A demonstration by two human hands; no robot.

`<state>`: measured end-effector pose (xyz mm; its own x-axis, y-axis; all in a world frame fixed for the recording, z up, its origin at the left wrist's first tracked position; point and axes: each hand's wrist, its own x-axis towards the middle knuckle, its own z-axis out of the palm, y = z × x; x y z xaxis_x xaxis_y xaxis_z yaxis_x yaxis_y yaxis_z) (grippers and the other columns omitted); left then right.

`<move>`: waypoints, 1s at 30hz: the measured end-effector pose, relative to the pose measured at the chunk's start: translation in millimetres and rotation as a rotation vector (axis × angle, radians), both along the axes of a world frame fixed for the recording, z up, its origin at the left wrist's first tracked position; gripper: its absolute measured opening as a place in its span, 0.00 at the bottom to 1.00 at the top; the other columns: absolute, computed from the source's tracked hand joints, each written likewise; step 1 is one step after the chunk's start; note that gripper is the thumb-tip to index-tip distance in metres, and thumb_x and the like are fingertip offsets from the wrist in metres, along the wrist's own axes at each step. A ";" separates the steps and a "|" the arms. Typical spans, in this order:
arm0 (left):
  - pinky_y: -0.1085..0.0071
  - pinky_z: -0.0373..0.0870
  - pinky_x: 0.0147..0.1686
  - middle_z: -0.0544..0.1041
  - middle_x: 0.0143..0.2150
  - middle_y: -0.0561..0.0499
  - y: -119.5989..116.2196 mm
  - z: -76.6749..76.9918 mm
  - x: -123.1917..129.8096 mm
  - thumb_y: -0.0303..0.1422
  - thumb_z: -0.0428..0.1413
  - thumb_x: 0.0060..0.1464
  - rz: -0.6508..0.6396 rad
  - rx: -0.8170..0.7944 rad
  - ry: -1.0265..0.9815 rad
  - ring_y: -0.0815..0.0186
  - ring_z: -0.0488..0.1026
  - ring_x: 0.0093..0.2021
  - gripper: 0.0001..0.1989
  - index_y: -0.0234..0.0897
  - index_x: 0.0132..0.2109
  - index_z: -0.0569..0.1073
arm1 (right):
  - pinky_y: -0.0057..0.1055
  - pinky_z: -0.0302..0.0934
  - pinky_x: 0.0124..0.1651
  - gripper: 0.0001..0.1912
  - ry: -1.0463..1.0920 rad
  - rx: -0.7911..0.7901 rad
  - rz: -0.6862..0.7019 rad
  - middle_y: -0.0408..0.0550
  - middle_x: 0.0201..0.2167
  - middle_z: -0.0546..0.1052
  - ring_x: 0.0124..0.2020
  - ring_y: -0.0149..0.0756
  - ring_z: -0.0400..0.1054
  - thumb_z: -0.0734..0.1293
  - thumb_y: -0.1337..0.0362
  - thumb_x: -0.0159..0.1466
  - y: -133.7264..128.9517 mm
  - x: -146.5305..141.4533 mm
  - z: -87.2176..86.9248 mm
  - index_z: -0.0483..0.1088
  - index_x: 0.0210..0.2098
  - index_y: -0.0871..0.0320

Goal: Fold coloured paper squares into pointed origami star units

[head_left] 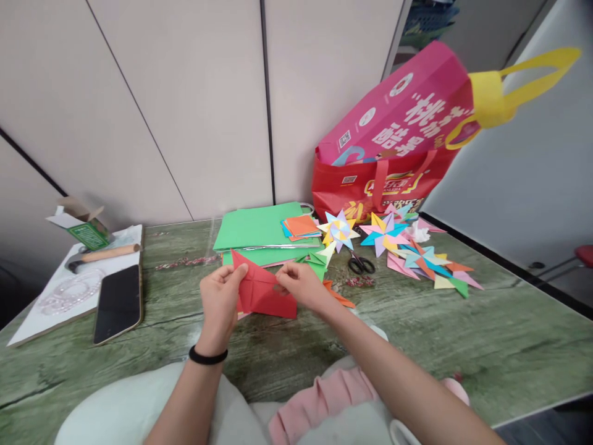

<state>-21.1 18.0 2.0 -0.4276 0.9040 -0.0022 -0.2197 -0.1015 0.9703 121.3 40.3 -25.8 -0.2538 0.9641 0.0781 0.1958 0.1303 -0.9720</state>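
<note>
A red sheet of origami paper (269, 298), creased and partly folded to a point at its upper left, is held above the table. My left hand (219, 299) pinches its left side between thumb and fingers. My right hand (299, 283) is closed at the sheet's upper right edge, its fingertips pressed together on the paper. Behind the hands lies a stack of green paper (259, 225), with small orange and blue squares (301, 227) on top. Folded green pieces sit beside my right hand, and an orange folded piece (340, 295) shows partly behind the wrist.
Black-handled scissors (361, 264) lie near colourful paper stars (340, 230) and loose folded pieces (424, 262) on the right. A red bag (343, 191) holding a pink one (403, 105) leans at the back. A phone (119, 304), a hammer-like tool (104, 255) and a small green box (83, 225) are left.
</note>
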 end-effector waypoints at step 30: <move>0.77 0.58 0.22 0.73 0.22 0.52 -7.6 -4.6 7.3 0.40 0.59 0.42 -0.532 -0.083 0.368 0.70 0.65 0.23 0.13 0.32 0.26 0.75 | 0.24 0.56 0.26 0.10 0.397 -0.097 -0.007 0.40 0.20 0.70 0.21 0.25 0.59 0.67 0.59 0.49 -1.2 2.2 10.1 0.68 0.24 0.60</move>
